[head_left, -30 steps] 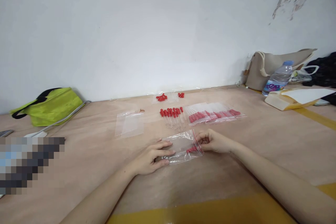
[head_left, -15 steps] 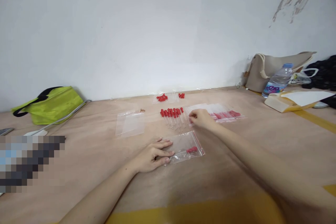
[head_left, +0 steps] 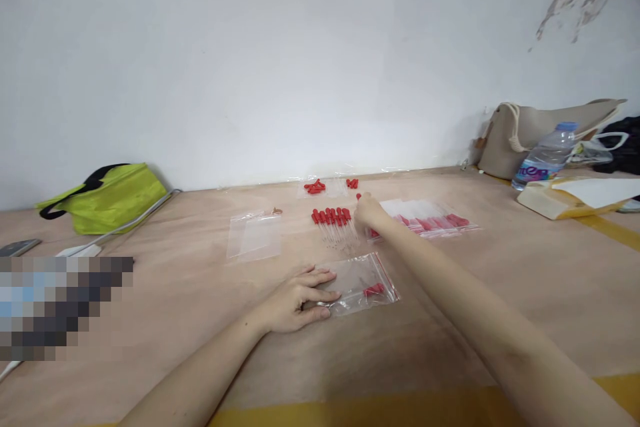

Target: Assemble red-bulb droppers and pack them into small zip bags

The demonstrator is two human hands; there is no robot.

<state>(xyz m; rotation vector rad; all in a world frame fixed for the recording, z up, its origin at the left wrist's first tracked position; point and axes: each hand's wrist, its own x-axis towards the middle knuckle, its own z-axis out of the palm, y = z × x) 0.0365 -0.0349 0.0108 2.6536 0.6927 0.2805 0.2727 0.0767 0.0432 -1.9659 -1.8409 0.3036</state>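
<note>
My left hand point(head_left: 300, 300) lies with its fingers spread on the left end of a clear zip bag point(head_left: 350, 273). Inside that bag, near its red seal, are red rubber bulbs point(head_left: 373, 289). My right hand point(head_left: 371, 213) is closed around a glass dropper, whose red bulb point(head_left: 359, 197) sticks out above the fingers; the rest of it is mostly hidden. Just left of this hand, a row of glass droppers point(head_left: 333, 219) with red bulbs lies on the table. Filled zip bags point(head_left: 430, 217) with red bulbs overlap to its right, partly behind my forearm.
Flat, clear bags point(head_left: 255, 237) lie left of the droppers. Loose red bulbs point(head_left: 315, 186) rest on plastic near the wall. A green pouch point(head_left: 115, 200) and cable stand at left; a water bottle point(head_left: 545, 157), a beige bag point(head_left: 505, 140) and an envelope point(head_left: 550, 200) are at right.
My right hand has moved up slightly, and a red bulb now shows above its fingers. My left hand stays on the bag. The whole view has shifted a little.
</note>
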